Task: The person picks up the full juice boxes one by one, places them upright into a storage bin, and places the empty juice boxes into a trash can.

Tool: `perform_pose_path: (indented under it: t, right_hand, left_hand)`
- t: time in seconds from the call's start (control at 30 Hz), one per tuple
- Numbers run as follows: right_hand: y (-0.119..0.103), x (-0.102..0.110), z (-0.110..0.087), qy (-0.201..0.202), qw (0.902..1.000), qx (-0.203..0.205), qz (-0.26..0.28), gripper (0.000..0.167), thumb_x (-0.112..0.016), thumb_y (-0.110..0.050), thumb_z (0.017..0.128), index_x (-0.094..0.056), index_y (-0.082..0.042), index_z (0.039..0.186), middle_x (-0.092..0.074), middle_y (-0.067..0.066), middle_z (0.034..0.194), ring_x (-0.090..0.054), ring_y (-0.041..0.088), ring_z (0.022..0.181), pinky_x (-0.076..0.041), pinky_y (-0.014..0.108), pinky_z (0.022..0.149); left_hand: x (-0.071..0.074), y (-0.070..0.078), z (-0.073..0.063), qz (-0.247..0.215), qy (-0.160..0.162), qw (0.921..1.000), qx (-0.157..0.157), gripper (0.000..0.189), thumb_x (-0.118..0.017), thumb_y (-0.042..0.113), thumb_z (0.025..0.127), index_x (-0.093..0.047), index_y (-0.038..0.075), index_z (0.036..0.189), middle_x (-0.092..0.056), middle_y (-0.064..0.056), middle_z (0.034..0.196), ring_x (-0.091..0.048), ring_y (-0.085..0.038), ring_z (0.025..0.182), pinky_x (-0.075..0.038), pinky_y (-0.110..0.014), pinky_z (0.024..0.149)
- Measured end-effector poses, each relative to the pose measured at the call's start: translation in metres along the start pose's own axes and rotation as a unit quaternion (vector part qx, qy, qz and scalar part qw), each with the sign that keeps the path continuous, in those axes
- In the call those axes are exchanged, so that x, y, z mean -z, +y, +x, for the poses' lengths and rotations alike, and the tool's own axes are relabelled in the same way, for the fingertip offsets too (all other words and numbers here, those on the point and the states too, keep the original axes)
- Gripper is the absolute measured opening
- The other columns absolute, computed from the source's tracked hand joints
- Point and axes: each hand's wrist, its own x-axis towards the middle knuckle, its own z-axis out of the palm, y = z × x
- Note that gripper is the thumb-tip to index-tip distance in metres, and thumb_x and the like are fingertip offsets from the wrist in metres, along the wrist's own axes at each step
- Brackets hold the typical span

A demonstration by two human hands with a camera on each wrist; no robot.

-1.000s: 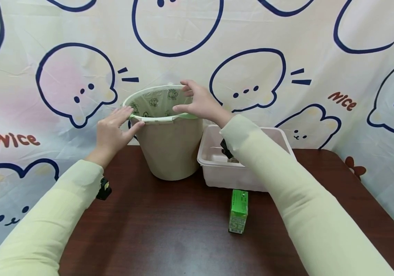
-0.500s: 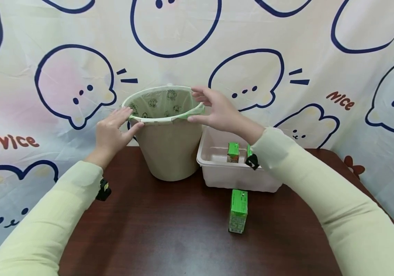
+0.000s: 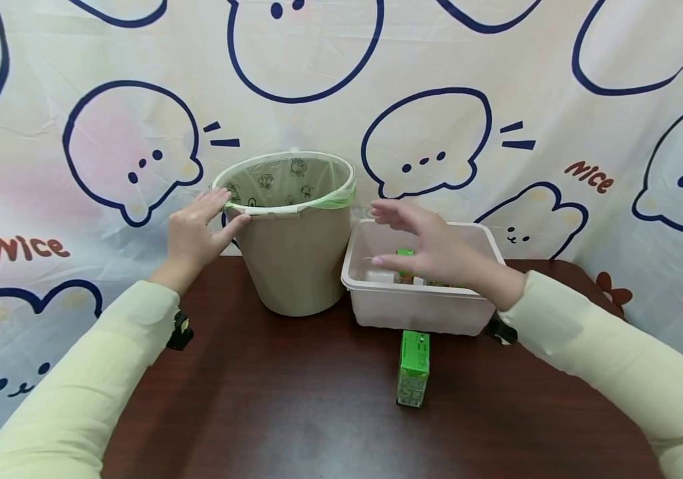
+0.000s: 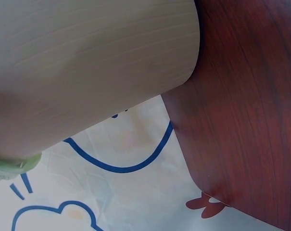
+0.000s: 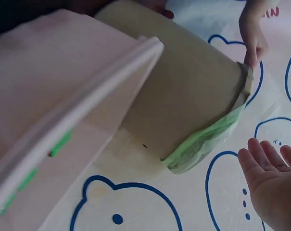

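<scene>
Resting on the left rim of the beige bin (image 3: 296, 253), fingers straight and thumb against the white rim band: the left hand (image 3: 194, 233), gripping nothing. Standing upright at the back of the dark wooden table (image 3: 293, 412), just left of the tub and close against it: that bin, lined with a green bag (image 3: 275, 179) folded over the rim, its green edge bunching on the right side. Hovering above the clear plastic tub (image 3: 419, 309), palm down, fingers spread apart and holding nothing: the right hand (image 3: 431, 249), well off the bin. Showing between hand and tub wall: a green carton (image 3: 404, 256) inside the tub. Lying on the table just in front of the tub: another green carton (image 3: 413, 366). Hanging behind everything: a cartoon-printed backdrop (image 3: 497, 100).
</scene>
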Motion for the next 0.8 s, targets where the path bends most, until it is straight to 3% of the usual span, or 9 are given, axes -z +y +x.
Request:
perform_pose_path:
  t: [0.2, 0.53, 0.8]
  right_hand:
    - [0.003, 0.001, -0.038, -0.012, 0.9999, -0.002, -0.009, 0.070, -0.081, -0.017, 0.081, -0.047, -0.005, 0.141, -0.053, 0.007, 0.139, -0.053, 0.020, 0.124, -0.043, 0.035, 0.101]
    - [0.016, -0.015, -0.095, -0.047, 0.9973, -0.022, 0.052, 0.075, -0.082, -0.010, 0.077, -0.046, -0.009, 0.142, -0.056, 0.003, 0.136, -0.052, 0.023, 0.125, -0.039, 0.031, 0.104]
    - [0.028, -0.036, -0.124, -0.078, 0.9948, -0.059, 0.030, 0.076, -0.084, -0.026, 0.077, -0.047, -0.011, 0.141, -0.051, -0.001, 0.139, -0.047, 0.021, 0.128, -0.038, 0.034, 0.105]
  left_hand:
    - [0.000, 0.001, 0.001, -0.005, 0.000, 1.0000, 0.003, 0.080, -0.051, 0.068, 0.089, -0.068, -0.004, 0.116, -0.065, -0.022, 0.115, -0.062, -0.038, 0.109, -0.043, -0.047, 0.100]
    - [-0.001, 0.000, 0.000, -0.004, -0.006, 1.0000, 0.005, 0.079, -0.051, 0.068, 0.088, -0.068, -0.003, 0.119, -0.065, -0.021, 0.116, -0.062, -0.037, 0.110, -0.042, -0.044, 0.102]
    - [0.000, 0.000, 0.000, -0.006, -0.003, 0.9999, 0.008, 0.079, -0.052, 0.068, 0.088, -0.068, -0.003, 0.118, -0.065, -0.021, 0.116, -0.062, -0.037, 0.109, -0.043, -0.045, 0.102]
